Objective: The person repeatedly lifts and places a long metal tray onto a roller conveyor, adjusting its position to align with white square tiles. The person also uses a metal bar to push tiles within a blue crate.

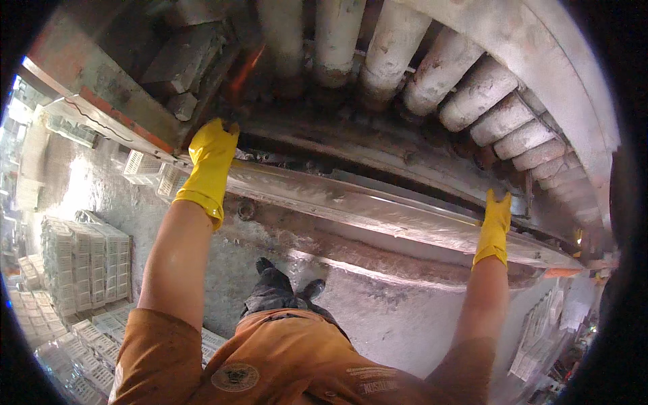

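The grey floor point(398, 317) extends beneath the work position. Above it, a row of pale, stained cylinders point(398, 40) lines the far side of the machine. Along the near side runs the metal front rail point(351, 202). Just behind the rail, a long grey bar point(405, 158) spans the region between the hands. A stack of pale slotted crates point(88, 266) stands on the floor at left. The left hand point(209, 152), in a yellow glove, is at the left end of the bar; the right hand point(497, 219), likewise gloved, is near its right end. Both sets of fingers point(491, 197) appear partly spread; whether they grip the bar cannot be told.
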### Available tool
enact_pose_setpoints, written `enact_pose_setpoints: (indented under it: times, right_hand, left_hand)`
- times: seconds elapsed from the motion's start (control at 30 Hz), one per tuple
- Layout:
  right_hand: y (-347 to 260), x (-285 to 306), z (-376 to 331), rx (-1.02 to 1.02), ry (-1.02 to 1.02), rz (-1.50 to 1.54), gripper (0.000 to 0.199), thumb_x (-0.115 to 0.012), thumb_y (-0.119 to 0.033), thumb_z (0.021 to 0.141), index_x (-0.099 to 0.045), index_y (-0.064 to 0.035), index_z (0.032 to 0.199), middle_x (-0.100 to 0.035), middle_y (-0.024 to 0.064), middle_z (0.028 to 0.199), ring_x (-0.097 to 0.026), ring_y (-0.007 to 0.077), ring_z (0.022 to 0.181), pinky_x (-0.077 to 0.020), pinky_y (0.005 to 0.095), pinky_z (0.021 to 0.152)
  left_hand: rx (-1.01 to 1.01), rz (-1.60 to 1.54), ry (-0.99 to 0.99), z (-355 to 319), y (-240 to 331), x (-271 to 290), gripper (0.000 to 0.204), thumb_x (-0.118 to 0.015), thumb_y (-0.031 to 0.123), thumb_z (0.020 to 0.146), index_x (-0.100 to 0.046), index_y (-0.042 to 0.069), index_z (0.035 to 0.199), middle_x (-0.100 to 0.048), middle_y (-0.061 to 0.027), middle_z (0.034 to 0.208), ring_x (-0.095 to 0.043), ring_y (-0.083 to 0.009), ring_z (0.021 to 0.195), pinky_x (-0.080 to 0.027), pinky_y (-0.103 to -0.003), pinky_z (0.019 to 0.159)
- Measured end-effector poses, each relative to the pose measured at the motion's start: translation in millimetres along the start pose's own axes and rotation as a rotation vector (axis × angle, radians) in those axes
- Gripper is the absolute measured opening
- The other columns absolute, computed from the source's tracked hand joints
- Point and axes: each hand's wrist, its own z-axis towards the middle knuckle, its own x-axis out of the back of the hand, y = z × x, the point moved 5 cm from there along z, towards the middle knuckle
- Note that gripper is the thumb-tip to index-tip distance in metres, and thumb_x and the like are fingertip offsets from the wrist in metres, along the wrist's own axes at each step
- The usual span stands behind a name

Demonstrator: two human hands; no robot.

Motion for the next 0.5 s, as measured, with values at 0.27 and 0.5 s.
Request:
enact_pose_setpoints:
  times: [0.27, 0.5]
  right_hand:
    - [-16, -7, 11, 0.0, 0.011, -0.023, 0.092, -0.067, -0.061, 0.094, -0.039, -0.005, 0.162, -0.057, 0.0217, 0.153, -0.059, 0.0419, 0.136, -0.0463, 0.0494, 0.114]
    - [-25, 11, 6, -0.029, 0.045, 0.029, 0.089, -0.069, -0.056, 0.093, -0.042, -0.0043, 0.16, -0.059, 0.0231, 0.151, -0.061, 0.0411, 0.132, -0.0496, 0.0487, 0.109]
  left_hand:
    - [0.018, 0.011, -0.064, 22, 1, -11, 0.051, -0.061, 0.053, 0.095, -0.075, 0.01, 0.118, -0.074, -0.0202, 0.122, -0.07, -0.0418, 0.114, -0.055, -0.052, 0.098]
    - [-0.019, 0.028, 0.018, 24, 14, -7, 0.045, -0.067, 0.048, 0.094, -0.075, 0.009, 0.115, -0.076, -0.0219, 0.116, -0.071, -0.0425, 0.11, -0.056, -0.053, 0.096]
